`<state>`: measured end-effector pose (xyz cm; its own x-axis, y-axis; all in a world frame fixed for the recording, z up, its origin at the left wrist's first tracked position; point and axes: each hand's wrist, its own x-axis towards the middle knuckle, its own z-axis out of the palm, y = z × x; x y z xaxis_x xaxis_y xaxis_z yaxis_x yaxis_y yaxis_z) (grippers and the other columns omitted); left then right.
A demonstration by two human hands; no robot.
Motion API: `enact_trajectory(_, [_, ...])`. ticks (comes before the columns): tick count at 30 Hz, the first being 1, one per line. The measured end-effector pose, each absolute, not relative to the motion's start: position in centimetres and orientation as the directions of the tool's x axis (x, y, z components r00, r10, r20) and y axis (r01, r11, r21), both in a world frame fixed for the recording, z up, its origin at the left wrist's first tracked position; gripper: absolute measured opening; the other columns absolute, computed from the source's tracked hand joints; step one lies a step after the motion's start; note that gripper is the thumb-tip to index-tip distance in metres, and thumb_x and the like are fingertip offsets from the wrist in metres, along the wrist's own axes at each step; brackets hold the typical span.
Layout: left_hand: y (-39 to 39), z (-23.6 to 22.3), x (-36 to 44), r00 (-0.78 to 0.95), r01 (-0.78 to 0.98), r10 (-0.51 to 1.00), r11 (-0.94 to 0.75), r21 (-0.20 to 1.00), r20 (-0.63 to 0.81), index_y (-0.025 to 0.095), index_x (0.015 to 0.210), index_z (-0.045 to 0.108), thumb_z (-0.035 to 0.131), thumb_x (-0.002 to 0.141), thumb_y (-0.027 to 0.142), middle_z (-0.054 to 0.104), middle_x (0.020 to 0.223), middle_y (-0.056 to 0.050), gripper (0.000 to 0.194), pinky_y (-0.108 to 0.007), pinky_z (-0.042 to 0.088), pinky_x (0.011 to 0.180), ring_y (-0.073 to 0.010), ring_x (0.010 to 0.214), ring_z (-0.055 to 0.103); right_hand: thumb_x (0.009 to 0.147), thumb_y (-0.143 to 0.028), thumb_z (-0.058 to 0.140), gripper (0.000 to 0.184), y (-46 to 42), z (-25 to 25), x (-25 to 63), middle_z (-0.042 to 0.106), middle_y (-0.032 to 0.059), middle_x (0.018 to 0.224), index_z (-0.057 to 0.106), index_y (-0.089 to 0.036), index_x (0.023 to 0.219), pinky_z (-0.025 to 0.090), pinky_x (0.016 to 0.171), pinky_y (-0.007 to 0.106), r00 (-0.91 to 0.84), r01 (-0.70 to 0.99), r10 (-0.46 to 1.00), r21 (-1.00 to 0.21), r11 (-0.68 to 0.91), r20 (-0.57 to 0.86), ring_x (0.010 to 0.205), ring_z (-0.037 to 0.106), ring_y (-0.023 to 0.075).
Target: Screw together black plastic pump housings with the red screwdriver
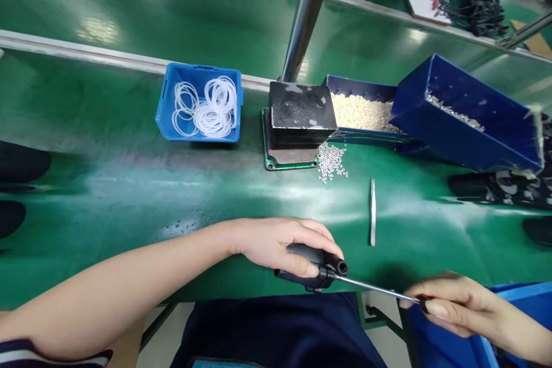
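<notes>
Near the table's front edge, my left hand (280, 247) is closed around a black plastic part (305, 256), which has a short tube at its right end. My right hand (463, 305) grips the dark handle of a screwdriver (375, 286). Its long metal shaft points left, and the tip meets the right end of the black part; the exact contact spot is too small to make out. Metal tweezers (373, 213) lie on the green table above the screwdriver. Beyond my left hand, small metal nuts or washers (330, 162) are heaped beside a black block on a base (299, 118).
A blue bin (161, 109) holds white rings. Right of the block stand a bin of cream-coloured pieces (362, 112) and a tilted dark-blue bin (466, 132) with small metal parts. A metal post (304, 23) rises behind. Another blue bin (526, 299) sits below my right arm.
</notes>
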<state>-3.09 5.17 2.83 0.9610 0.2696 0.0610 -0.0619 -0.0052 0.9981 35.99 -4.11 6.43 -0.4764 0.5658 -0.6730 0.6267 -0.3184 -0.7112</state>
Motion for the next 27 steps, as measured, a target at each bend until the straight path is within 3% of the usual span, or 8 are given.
enact_trajectory(3, [5.2, 2.8, -3.1, 0.960, -0.065, 0.274, -0.004, 0.998, 0.063, 0.015, 0.131, 0.062, 0.059, 0.092, 0.025, 0.059, 0.129, -0.013, 0.040, -0.035, 0.039, 0.113, -0.0237, 0.124, 0.056, 0.095, -0.058, 0.056, 0.051, -3.6, 4.9, 36.2, 0.037, -0.0045, 0.051, 0.075, -0.011, 0.105, 0.015, 0.039, 0.019, -0.571, 0.455, 0.205, -0.515, -0.727, -0.795, 0.040, 0.024, 0.0025])
enact_trajectory(6, [5.2, 2.8, -3.1, 0.959, -0.065, 0.278, 0.000, 0.998, 0.062, 0.017, 0.129, 0.063, 0.059, 0.092, 0.025, 0.059, 0.128, -0.012, 0.039, -0.034, 0.041, 0.111, -0.0232, 0.123, 0.057, 0.091, -0.060, 0.060, 0.054, -3.2, 4.3, 36.4, 0.037, -0.0053, 0.050, 0.074, -0.009, 0.103, 0.015, 0.040, 0.018, -0.595, 0.403, 0.162, -0.467, -0.787, -0.788, 0.040, 0.023, 0.0018])
enact_trajectory(9, [5.1, 2.7, -3.1, 0.957, -0.068, 0.284, -0.001, 0.998, 0.065, 0.017, 0.128, 0.064, 0.059, 0.092, 0.025, 0.060, 0.127, -0.011, 0.038, -0.033, 0.040, 0.112, -0.0230, 0.124, 0.057, 0.092, -0.054, 0.061, 0.045, -2.7, 5.2, 36.2, 0.051, 0.0001, 0.061, 0.075, -0.013, 0.105, 0.036, 0.049, 0.017, -0.498, 0.560, 0.341, -0.596, -0.576, -0.797, 0.052, 0.044, 0.0067])
enact_trajectory(12, [5.0, 2.6, -3.1, 0.955, -0.062, 0.290, 0.006, 0.998, 0.057, 0.019, 0.128, 0.064, 0.060, 0.091, 0.027, 0.060, 0.127, -0.009, 0.038, -0.033, 0.040, 0.112, -0.0226, 0.124, 0.056, 0.093, -0.042, 0.064, 0.027, -2.7, 6.3, 35.8, 0.071, 0.0051, 0.090, 0.075, -0.023, 0.109, 0.053, 0.072, 0.020, -0.474, 0.737, 0.648, -0.672, -0.078, -0.596, 0.079, 0.068, 0.0152])
enact_trajectory(16, [5.0, 2.5, -3.1, 0.956, -0.063, 0.286, 0.000, 0.998, 0.061, 0.019, 0.128, 0.064, 0.059, 0.091, 0.026, 0.060, 0.127, -0.009, 0.038, -0.034, 0.043, 0.109, -0.0231, 0.121, 0.058, 0.094, -0.035, 0.064, 0.019, -3.8, 6.4, 35.2, 0.075, 0.0014, 0.093, 0.070, -0.025, 0.109, 0.056, 0.081, 0.022, -0.623, 0.728, 0.778, -0.423, 0.539, -0.082, 0.085, 0.072, 0.0170])
enact_trajectory(20, [5.0, 2.4, -3.1, 0.957, -0.062, 0.283, -0.003, 0.998, 0.060, 0.017, 0.129, 0.063, 0.059, 0.091, 0.025, 0.059, 0.128, -0.010, 0.040, -0.034, 0.045, 0.106, -0.0229, 0.118, 0.059, 0.093, -0.024, 0.063, 0.024, -5.4, 5.7, 35.0, 0.072, 0.0038, 0.093, 0.066, -0.021, 0.117, 0.054, 0.080, 0.027, -0.621, 0.746, 0.780, -0.245, 0.619, 0.082, 0.078, 0.069, 0.0165])
enact_trajectory(24, [4.9, 2.2, -3.1, 0.957, -0.058, 0.285, 0.014, 0.998, 0.051, 0.021, 0.129, 0.062, 0.059, 0.091, 0.026, 0.058, 0.129, -0.008, 0.039, -0.034, 0.046, 0.104, -0.0219, 0.116, 0.060, 0.097, -0.033, 0.056, 0.038, -6.2, 5.6, 35.2, 0.069, 0.0092, 0.116, 0.059, -0.020, 0.132, 0.056, 0.088, 0.032, -0.619, 0.771, 0.781, -0.254, 0.585, -0.079, 0.102, 0.068, 0.0227])
enact_trajectory(27, [4.9, 2.1, -3.1, 0.957, -0.045, 0.287, 0.014, 0.999, 0.039, 0.021, 0.129, 0.062, 0.060, 0.089, 0.025, 0.058, 0.130, -0.007, 0.040, -0.035, 0.044, 0.108, -0.0215, 0.119, 0.059, 0.100, -0.032, 0.050, 0.030, -6.3, 5.8, 35.1, 0.070, 0.0071, 0.116, 0.061, -0.022, 0.126, 0.055, 0.094, 0.031, -0.628, 0.765, 0.758, -0.318, 0.560, -0.178, 0.109, 0.067, 0.0216])
